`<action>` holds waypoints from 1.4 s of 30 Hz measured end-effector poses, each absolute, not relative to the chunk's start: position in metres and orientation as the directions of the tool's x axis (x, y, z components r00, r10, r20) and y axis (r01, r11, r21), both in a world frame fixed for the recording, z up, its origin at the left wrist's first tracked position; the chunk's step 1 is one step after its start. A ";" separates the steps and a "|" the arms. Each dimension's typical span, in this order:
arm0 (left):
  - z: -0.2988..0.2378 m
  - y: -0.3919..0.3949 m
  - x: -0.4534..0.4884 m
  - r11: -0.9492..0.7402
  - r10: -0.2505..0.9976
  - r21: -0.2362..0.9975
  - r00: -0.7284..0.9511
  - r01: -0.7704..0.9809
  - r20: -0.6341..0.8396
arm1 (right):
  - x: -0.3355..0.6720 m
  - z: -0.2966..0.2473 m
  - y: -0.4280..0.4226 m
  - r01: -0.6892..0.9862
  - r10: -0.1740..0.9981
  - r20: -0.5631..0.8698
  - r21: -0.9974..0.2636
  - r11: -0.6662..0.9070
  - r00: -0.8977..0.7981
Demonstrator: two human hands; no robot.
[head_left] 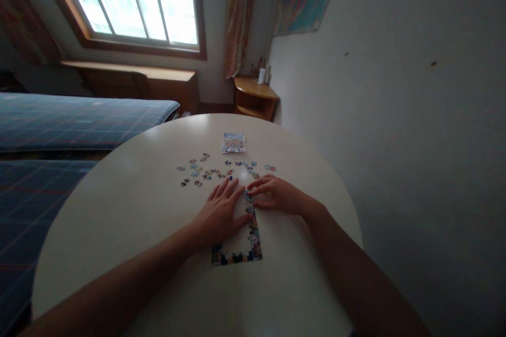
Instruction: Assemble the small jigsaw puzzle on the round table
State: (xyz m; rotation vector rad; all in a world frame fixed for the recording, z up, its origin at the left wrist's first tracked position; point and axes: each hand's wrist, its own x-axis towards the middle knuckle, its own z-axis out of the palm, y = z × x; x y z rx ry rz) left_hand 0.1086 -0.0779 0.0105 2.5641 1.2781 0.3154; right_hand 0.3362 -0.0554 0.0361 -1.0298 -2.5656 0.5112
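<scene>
A partly built jigsaw border (pixel 252 239) lies on the round white table (pixel 130 205), forming an L along its right and near sides. My left hand (pixel 221 210) rests flat on the table inside that border, fingers stretched out. My right hand (pixel 272 195) sits at the top end of the border's right side, fingers curled and pressing on the pieces there. Several loose puzzle pieces (pixel 205 171) are scattered just beyond both hands.
A small picture card (pixel 233 142) lies past the loose pieces. A bed with a blue plaid cover (pixel 59 121) stands to the left. A white wall runs close along the right; a wooden corner shelf (pixel 255 96) stands behind the table.
</scene>
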 end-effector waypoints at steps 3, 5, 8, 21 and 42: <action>0.011 -0.078 0.108 -0.575 0.806 0.321 0.589 0.753 0.064 | 0.335 0.038 -0.055 0.598 0.704 0.162 -0.419 0.683 -0.691; 0.010 -0.078 0.108 -0.582 0.802 0.321 0.593 0.747 0.074 | 0.334 0.039 -0.056 0.597 0.698 0.167 -0.405 0.693 -0.696; 0.007 -0.078 0.107 -0.594 0.794 0.319 0.602 0.739 0.084 | 0.332 0.041 -0.059 0.604 0.703 0.182 -0.393 0.693 -0.688; 0.004 -0.077 0.107 -0.611 0.781 0.324 0.615 0.722 0.103 | 0.326 0.043 -0.062 0.602 0.682 0.249 -0.328 0.727 -0.688; 0.014 -0.080 0.110 -0.583 0.797 0.319 0.602 0.748 0.046 | 0.326 0.037 -0.060 0.602 0.736 0.217 -0.453 0.658 -0.641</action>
